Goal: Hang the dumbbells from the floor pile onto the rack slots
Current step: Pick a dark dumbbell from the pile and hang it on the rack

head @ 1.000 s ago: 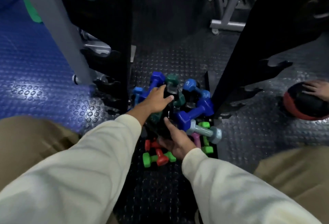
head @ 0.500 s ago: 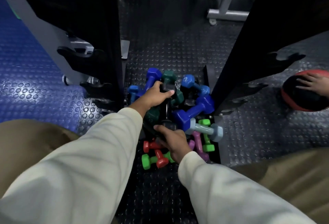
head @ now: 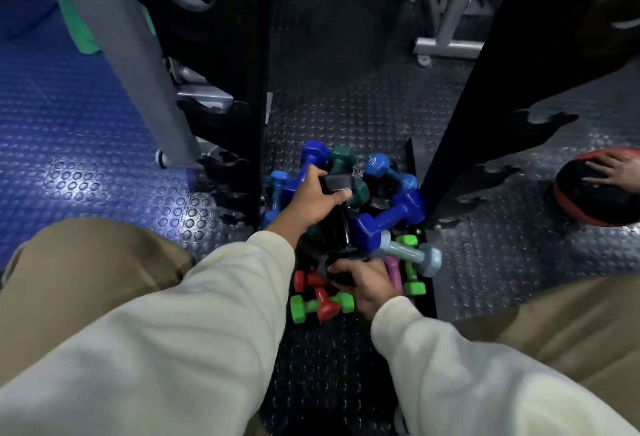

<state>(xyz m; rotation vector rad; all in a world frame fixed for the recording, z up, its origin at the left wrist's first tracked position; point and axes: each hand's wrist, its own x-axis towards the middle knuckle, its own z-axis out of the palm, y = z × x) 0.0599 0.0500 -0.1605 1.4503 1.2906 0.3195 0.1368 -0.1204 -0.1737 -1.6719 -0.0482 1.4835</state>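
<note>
Black dumbbell (head: pixel 341 224) atop pile (head: pixel 381 214): left hand (head: pixel 317 202) fingers wrap 12 o'clock head, right hand (head: pixel 362 283) fingers clamp 6 o'clock head; probably heavy, rigid, slick, so two-hand head grip fits.

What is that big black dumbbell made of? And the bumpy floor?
The black dumbbell, gripped at both ends by the left hand and right hand, looks like metal with a glossy black coat: its bar shines. The floor looks like rubber matting, dull and covered in raised round studs.
</note>
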